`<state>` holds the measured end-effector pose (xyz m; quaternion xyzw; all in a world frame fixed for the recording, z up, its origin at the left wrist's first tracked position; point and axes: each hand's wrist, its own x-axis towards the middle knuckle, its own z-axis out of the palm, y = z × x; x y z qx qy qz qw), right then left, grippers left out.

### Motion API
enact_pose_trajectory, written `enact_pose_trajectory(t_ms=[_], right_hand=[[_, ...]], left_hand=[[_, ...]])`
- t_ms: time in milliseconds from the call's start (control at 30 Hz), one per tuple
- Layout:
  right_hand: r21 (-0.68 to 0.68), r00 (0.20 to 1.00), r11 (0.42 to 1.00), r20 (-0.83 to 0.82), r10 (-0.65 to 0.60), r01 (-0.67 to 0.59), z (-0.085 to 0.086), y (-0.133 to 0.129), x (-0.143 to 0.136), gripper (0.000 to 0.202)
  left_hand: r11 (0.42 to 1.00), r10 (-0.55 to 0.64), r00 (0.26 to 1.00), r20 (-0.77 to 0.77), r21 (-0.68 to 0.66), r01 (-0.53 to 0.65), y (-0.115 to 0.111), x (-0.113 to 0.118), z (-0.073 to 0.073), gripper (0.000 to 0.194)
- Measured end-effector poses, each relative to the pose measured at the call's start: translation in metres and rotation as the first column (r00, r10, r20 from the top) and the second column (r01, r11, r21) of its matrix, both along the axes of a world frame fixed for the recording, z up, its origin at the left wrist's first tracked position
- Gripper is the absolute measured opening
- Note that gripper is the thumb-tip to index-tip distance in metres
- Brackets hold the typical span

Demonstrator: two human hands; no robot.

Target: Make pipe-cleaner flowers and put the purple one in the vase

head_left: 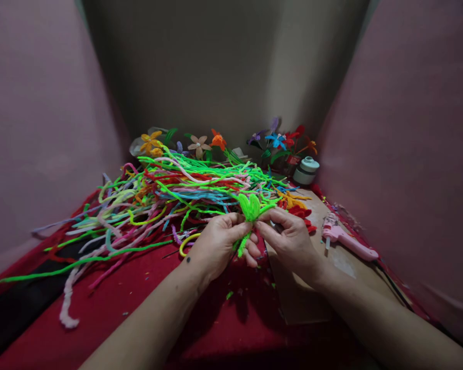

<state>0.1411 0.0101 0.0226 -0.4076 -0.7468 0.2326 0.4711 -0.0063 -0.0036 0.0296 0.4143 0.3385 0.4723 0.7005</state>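
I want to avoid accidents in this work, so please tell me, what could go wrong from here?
1. The pink glue gun lies on the cardboard near the right hand; if it is hot, which I cannot tell, a careless reach might burn.
2. The green petals, pinched between the right hand and the left hand, could bend out of shape.
3. The tangled fuzzy stems close by might catch on them.

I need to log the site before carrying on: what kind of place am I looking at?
Probably a small craft workspace, perhaps at home. The signs are the heap of colored fuzzy stems, the pink glue gun lying on cardboard, and finished fuzzy flowers along the back.
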Motion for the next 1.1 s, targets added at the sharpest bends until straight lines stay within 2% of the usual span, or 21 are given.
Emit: enact_pose_trajectory(t_ms=[300,533,700,833,1000,1100], right_hand=[[-0.004,1.000,1.000,-0.002,-0.025,0.025,-0.0010,0.0000,-0.0023,0.020],[0.030,0.999,0.999,0.014,-0.038,0.038,-0.0002,-0.0022,-0.0026,0.020],[0.067,0.997,0.997,0.055,-0.050,0.047,-0.0013,-0.0023,-0.0032,0.016],[0.060,0.999,0.998,0.030,-0.024,0.023,-0.0029,-0.0024,-0.0023,0.014],[-0.012,0.999,1.000,-0.038,0.004,-0.004,-0.0007,-0.0022,-0.0017,0.015],[-0.179,0.977,0.978,-0.200,0.074,-0.110,0.0010,0.0006,-0.0016,0.016]], left_hand=[[0.997,0.022,0.998,-0.061,0.075,-0.018,-0.0006,0.0022,-0.0020,0.016],[0.995,0.065,0.993,-0.098,0.082,-0.057,-0.0024,0.0035,-0.0017,0.026],[0.992,0.119,0.976,-0.182,0.071,-0.107,-0.0049,0.0055,0.0015,0.018],[0.992,0.120,0.976,-0.179,0.066,-0.110,-0.0058,0.0059,0.0017,0.012],[0.996,0.085,0.991,-0.103,0.027,-0.083,-0.0048,0.0032,0.0009,0.006],[0.998,0.062,0.995,-0.073,0.017,-0.061,-0.0051,0.0018,0.0016,0.004]])
